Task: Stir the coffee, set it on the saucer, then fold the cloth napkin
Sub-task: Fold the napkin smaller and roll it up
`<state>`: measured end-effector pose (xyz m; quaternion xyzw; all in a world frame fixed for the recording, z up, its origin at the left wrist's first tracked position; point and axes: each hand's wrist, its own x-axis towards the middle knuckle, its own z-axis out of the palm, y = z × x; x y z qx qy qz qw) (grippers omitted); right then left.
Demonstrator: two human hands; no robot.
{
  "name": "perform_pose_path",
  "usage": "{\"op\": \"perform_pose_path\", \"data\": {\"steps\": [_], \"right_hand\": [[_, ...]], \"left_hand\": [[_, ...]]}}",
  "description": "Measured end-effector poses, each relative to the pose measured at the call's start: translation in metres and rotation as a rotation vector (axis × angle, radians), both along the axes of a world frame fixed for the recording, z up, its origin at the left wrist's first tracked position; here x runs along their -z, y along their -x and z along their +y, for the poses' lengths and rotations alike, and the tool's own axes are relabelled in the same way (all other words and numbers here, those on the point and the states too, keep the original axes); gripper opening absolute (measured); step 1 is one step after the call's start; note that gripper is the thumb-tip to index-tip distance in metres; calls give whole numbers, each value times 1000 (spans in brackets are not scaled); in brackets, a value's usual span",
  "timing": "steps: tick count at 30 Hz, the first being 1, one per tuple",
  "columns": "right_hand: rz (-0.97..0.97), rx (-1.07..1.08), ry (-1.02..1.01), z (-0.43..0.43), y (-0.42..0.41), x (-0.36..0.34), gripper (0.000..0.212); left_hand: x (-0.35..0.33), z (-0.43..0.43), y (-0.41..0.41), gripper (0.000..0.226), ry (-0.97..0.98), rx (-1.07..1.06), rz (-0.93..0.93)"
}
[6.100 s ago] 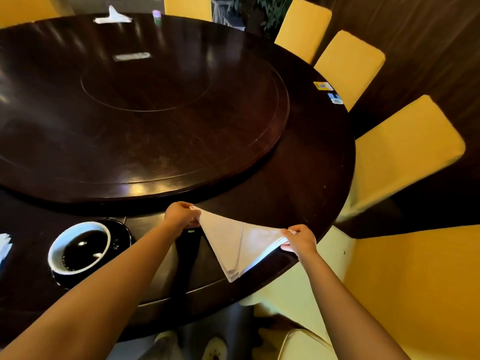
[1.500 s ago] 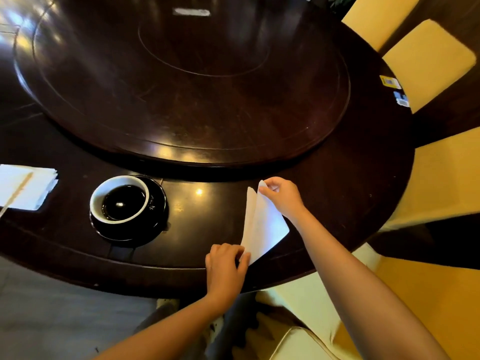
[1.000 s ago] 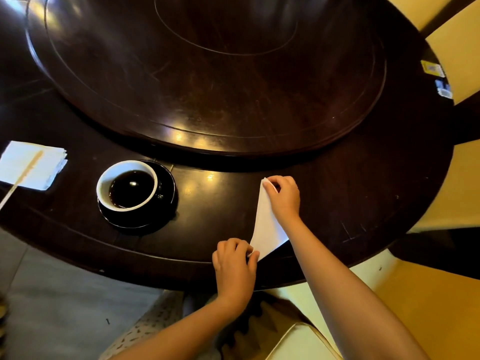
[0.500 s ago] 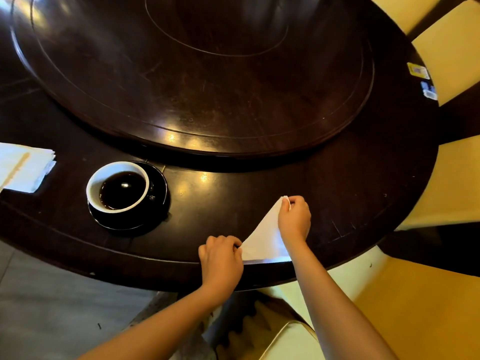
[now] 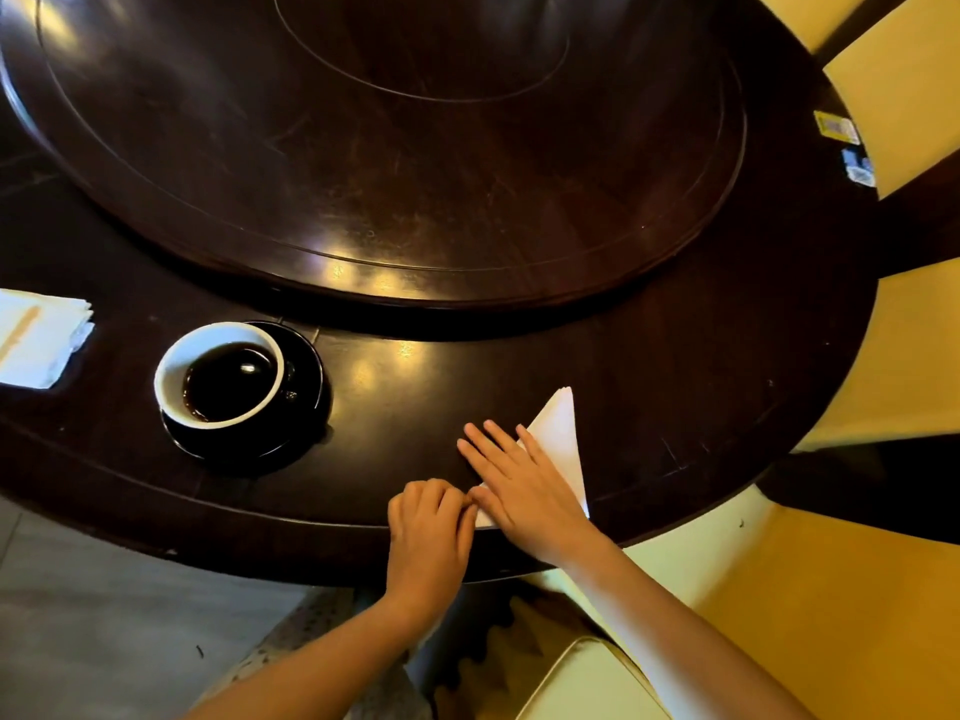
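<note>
A white cloth napkin (image 5: 558,439), folded into a narrow triangle, lies flat near the front edge of the dark round table (image 5: 675,387). My right hand (image 5: 519,485) lies flat on it with fingers spread, covering its lower left part. My left hand (image 5: 428,527) is curled, pinching the napkin's near left corner. To the left, a white cup of black coffee (image 5: 221,374) stands on a black saucer (image 5: 306,387).
A raised wooden turntable (image 5: 395,148) fills the table's middle. White paper napkins with a wooden stirrer (image 5: 39,337) lie at the far left. Small packets (image 5: 847,148) sit at the right rim. Yellow chairs (image 5: 904,80) ring the right side.
My right hand let go of the napkin's tip and now lies flat on the cloth. The napkin settled flat on the table. My left hand stayed at the near corner.
</note>
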<state>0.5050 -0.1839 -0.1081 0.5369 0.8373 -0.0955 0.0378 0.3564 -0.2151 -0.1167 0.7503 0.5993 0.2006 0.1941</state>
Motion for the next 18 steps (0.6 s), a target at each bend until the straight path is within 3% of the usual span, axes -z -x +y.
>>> {"op": "perform_pose_path", "data": {"steps": [4,10,15,18], "right_hand": [[-58,-32,-46,11,-17,3,55],[-10,193,-43,45,-58,-3,59],[-107,447,28,66,-90,-3,70],[-40,504,-103,58,-76,-22,68]], "left_hand": [[4,-1,1,22,-34,5,40],[4,-1,1,22,-32,6,19],[4,-2,2,23,-6,1,17],[3,-2,1,25,4,1,8]]}}
